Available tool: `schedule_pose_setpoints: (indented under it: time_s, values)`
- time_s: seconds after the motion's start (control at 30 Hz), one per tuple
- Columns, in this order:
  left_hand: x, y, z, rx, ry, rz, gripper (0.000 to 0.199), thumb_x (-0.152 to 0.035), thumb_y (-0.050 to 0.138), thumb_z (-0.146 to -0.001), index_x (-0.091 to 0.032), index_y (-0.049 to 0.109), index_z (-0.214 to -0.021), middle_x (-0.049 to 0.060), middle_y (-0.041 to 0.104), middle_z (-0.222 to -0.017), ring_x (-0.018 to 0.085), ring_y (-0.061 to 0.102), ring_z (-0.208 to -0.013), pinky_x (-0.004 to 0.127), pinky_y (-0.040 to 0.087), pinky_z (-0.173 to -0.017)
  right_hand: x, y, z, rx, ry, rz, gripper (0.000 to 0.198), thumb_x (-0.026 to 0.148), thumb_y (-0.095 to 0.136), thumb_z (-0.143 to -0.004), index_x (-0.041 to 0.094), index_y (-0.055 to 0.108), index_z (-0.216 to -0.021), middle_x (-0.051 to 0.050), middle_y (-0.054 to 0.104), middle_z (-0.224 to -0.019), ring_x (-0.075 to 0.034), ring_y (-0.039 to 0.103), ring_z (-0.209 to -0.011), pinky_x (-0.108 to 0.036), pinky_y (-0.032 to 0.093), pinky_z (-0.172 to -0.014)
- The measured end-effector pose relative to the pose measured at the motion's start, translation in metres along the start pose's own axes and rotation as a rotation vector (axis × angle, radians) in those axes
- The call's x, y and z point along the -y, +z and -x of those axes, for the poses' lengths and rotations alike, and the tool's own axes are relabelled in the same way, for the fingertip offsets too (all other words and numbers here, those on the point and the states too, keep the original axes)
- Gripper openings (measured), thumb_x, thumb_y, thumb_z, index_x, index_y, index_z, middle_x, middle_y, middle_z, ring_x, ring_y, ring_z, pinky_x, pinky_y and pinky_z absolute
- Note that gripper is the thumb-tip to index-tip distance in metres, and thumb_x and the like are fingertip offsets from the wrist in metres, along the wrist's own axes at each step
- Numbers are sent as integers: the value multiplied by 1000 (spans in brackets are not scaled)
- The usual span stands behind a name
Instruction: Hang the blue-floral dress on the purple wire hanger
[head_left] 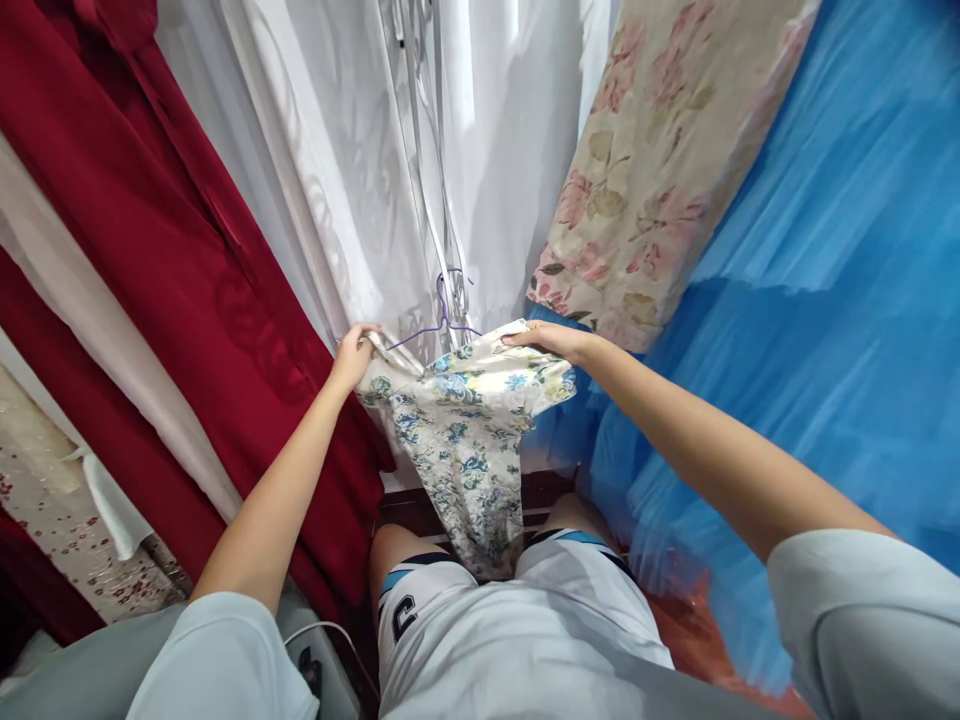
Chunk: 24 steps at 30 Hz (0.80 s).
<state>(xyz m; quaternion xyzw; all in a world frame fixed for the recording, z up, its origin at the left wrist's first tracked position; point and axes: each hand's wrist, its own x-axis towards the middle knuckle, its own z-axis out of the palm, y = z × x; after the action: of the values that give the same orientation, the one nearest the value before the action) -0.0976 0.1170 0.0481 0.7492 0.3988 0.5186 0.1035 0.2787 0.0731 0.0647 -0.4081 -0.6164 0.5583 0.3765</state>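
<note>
Broadly, a bright blue gown of layered, gauzy fabric (847, 300) fills the right side, and a long dark red gown of smooth cloth (202, 280) slants down the left. Between them, white draped cloth (502, 130) hangs at the back, with a long cream cloth printed with pink flowers (660, 150) in front of it, beside the blue gown. Smaller and central is a cream garment patterned with blue flowers (472, 440), stretched between the two hands, its narrower lower part hanging down before the person's white shorts with blue and black stripes (427, 600). The right hand (551, 340) grasps its upper edge on the right, thumb on top, the other fingers mostly hidden by the cloth. The left hand (356, 352) is closed on its upper left corner, so the garment touches both. Smallest is a thin purple clothes hanger (444, 320), its hook above the neckline and its arms sloping toward the shoulders; whether it sits inside the garment I cannot tell
</note>
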Motion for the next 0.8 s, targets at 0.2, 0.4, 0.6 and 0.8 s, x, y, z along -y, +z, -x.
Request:
schedule_pose_setpoints:
  time_s: [0.2,0.4,0.6,0.8]
  values:
    - [-30,31,2,-72,8,158,58,-16,58,-80,-25,42,-135,10,55,-127,16,58,-89,29,46,-82,-44,-7,20,-148,-122,-127,37,46,82,-67,20,73,-92,-7,75,-89,-23,70,-80,-30,57,-67]
    - [-32,24,26,30,67,-153,23,-40,60,-85,-18,66,-91,2,64,-81,18,55,-77,27,40,-73,-71,-9,52,-448,-309,-7,45,58,79,-65,16,70,-78,-3,68,-68,-16,59,-56,-26,48,-51]
    - [-30,31,11,-111,35,-329,34,-44,59,-86,-18,57,-65,-2,43,-55,15,42,-58,27,28,-60,9,11,32,-534,-408,63,45,62,66,-78,18,62,-73,-2,60,-63,-16,57,-59,-25,44,-53]
    - [-7,44,19,-389,-183,-18,29,-31,47,-95,-17,53,-70,0,50,-65,15,49,-68,27,37,-67,21,95,64,-252,-640,599,40,55,55,-90,18,68,-98,-1,61,-74,-16,56,-70,-26,43,-66]
